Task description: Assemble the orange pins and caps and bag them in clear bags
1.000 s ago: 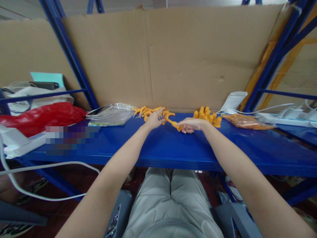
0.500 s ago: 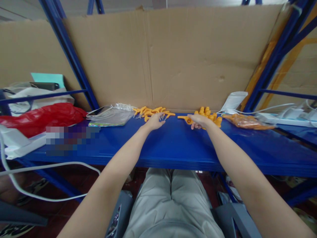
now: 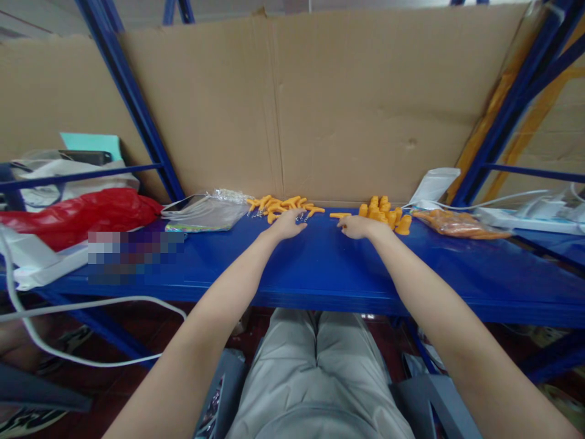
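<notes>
On the blue shelf [image 3: 320,268], a lone orange piece [image 3: 339,215] is laid between a heap of orange parts [image 3: 276,206] and orange cones [image 3: 384,213]. Just right of that piece the right hand [image 3: 361,227] is rested, grip loosely curled; whether the piece is pinched cannot be told. Left of it, the left hand [image 3: 287,224] is laid, grip spread, empty.

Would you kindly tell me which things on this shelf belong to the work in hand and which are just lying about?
In hand: orange forked pieces by the left hand; single orange piece at the right hand; orange cones beside it.
Lying about: red bag, clear plastic bags, white pouch, power strip, white cable.
</notes>
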`<state>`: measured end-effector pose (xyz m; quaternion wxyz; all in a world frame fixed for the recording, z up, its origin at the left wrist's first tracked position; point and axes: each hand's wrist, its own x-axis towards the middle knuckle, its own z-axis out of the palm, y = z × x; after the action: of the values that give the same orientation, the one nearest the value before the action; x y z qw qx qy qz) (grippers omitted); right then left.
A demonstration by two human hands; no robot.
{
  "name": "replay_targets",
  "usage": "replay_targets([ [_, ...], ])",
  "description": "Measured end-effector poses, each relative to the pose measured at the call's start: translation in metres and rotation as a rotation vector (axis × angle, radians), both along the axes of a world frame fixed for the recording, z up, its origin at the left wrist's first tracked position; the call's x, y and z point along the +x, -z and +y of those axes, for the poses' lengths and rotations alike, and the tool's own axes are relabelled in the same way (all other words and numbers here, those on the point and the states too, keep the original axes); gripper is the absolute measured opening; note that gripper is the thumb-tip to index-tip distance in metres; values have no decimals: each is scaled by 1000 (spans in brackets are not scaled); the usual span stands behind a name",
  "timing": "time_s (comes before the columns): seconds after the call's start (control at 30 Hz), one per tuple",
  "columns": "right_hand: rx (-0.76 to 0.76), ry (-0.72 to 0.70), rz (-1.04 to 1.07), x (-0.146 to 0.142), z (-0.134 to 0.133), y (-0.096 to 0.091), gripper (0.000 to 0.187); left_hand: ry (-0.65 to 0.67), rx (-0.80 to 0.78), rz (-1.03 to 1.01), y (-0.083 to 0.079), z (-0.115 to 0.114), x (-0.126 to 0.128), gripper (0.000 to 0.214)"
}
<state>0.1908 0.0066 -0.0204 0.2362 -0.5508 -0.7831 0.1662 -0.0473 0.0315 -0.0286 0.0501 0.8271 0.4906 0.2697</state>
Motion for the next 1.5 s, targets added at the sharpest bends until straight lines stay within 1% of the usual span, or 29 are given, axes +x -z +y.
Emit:
replay_targets([
  [0.07,32,-7,34,2,-2,9,27,5,2,15,0,0,0,48],
  [0.13,81,25,-4,7,-1,17,26,5,-6,18,1,0,0,47],
  [0.2,155,117,-101,11,2,23,29,6,-17,11,0,0,1,46],
  [0.3,254,294,-217,16,9,30,38,5,-29,15,0,-1,1,45],
  [0.4,313,435,-250,19,14,33,45,-1,-29,38,-1,-3,1,44],
  [0.47,314,479,-285,18,16,32,46,-6,-26,59,0,-3,2,42],
  [0.5,291,461,-302,17,17,30,42,-8,-25,71,1,-2,3,41],
  [0.57,232,351,-312,13,17,23,35,-7,-23,113,3,0,5,40],
  [0.63,182,205,-302,8,17,15,39,2,-6,194,6,5,8,40],
  [0.7,119,149,-315,3,14,7,43,15,29,302,6,11,13,42],
  [0.83,83,179,-347,-4,6,-4,45,24,68,450,-1,27,26,44],
  [0.9,85,180,-398,-7,2,-6,46,-4,29,486,-8,35,36,45],
  [0.97,94,172,-461,-9,-2,-7,47,-75,-39,507,-14,40,45,46],
  [1.07,105,165,-517,-11,-4,-7,47,-169,-133,551,-18,41,59,45],
  [1.17,113,152,-532,-11,-3,-8,47,-188,-115,593,-19,34,71,42],
  [1.27,120,136,-531,-10,-2,-7,46,-155,-40,580,-21,27,81,39],
  [1.43,105,132,-520,-9,1,-7,44,18,-79,553,-28,25,89,36],
  [1.5,100,136,-515,-9,2,-7,43,6,-35,554,-29,26,88,36],
])
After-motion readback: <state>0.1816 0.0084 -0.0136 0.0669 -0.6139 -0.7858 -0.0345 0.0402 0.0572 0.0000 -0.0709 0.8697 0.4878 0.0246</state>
